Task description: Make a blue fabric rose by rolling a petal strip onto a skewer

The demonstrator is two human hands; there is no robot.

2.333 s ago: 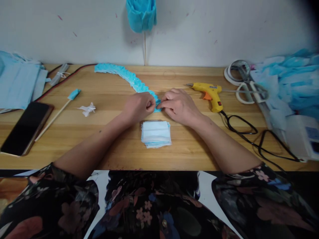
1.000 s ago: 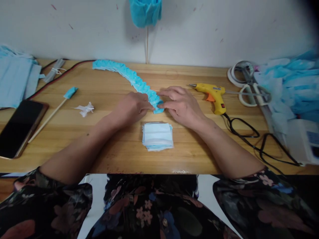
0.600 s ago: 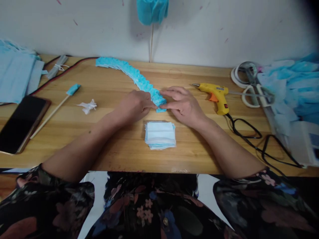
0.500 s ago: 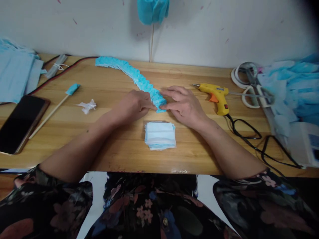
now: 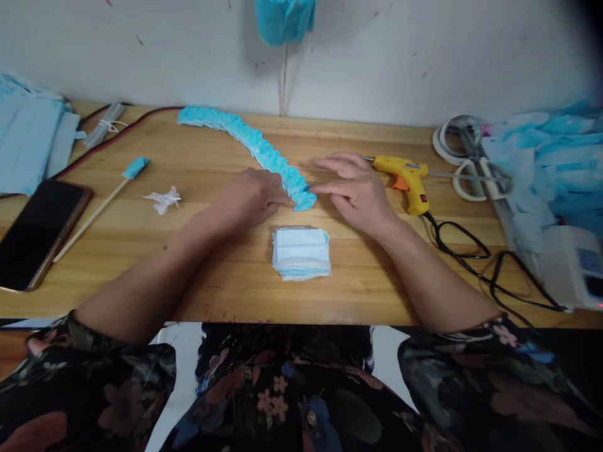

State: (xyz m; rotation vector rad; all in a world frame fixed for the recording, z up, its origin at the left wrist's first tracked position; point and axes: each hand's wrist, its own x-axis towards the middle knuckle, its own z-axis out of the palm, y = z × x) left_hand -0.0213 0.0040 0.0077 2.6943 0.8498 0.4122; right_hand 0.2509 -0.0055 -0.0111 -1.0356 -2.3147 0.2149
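Note:
A long curved strip of overlapping blue pleated pieces (image 5: 257, 145) lies on the wooden table, its near end between my hands. My left hand (image 5: 259, 196) is closed at the strip's left edge, fingers curled and fingertips at its near end. On the other side, my right hand (image 5: 358, 191) has its fingers apart, the index fingertip close to the strip's right edge; whether it touches cannot be seen. Just below the hands sits a small stack of pale blue and white fabric rectangles (image 5: 302, 252).
To the right lie a yellow glue gun (image 5: 400, 177) with a black cord, scissors (image 5: 479, 179), tape rolls (image 5: 445, 141) and a heap of blue fabric (image 5: 560, 163). At left are a phone (image 5: 40, 232), a blue-tipped stick (image 5: 94, 216), a white scrap (image 5: 164, 199) and stacked masks (image 5: 28, 138).
My right hand has drawn slightly to the right, away from the strip's near end. The end piece now angles more to the right. My left hand stays in place.

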